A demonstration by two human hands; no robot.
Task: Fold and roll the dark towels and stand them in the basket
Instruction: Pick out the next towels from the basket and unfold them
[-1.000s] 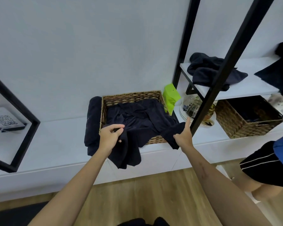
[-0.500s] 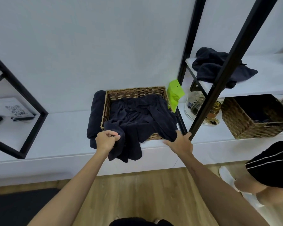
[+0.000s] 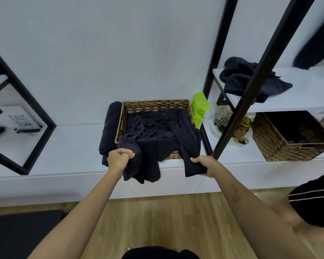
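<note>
A dark navy towel (image 3: 157, 133) lies crumpled in a wicker basket (image 3: 155, 105) on the white ledge and spills over the basket's front rim. My left hand (image 3: 120, 159) grips the towel's left hanging edge in a fist. My right hand (image 3: 204, 164) grips its right corner, which hangs below the ledge's edge. A second dark towel (image 3: 109, 131), rolled, lies on the ledge against the basket's left side. Another crumpled dark towel (image 3: 245, 79) sits on the upper shelf at the right.
A slanted black frame post (image 3: 251, 85) stands just right of my right hand. A green pouch (image 3: 199, 107), glassware (image 3: 223, 120) and a second wicker basket (image 3: 288, 135) fill the ledge to the right. Another person's leg in dark shorts (image 3: 314, 200) is at the lower right.
Both hands have closed on the towel and drawn its edges toward me, over the basket's front rim. My right hand went from touching the corner to gripping it.
</note>
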